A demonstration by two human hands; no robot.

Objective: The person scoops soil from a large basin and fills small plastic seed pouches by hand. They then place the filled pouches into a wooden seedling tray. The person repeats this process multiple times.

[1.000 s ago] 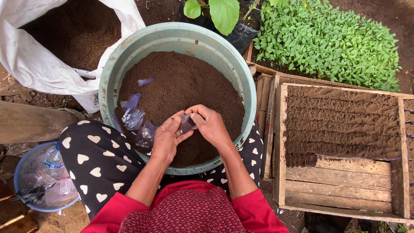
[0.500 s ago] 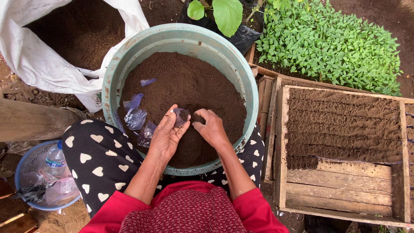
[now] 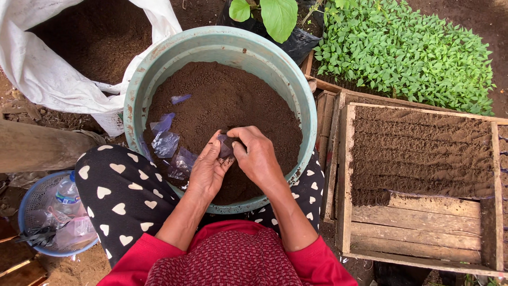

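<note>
Left hand (image 3: 207, 170) cradles small clear plastic bag (image 3: 226, 146) over soil-filled basin (image 3: 137, 100); right hand (image 3: 257, 154) grip pinches soil at bag mouth. Risk: flimsy mouth folds shut, soil spills past; overfilling could split thin plastic.

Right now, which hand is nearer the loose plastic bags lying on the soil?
Left. The left hand sits just beside the loose bags; the right hand is farther off, beyond it.
</note>
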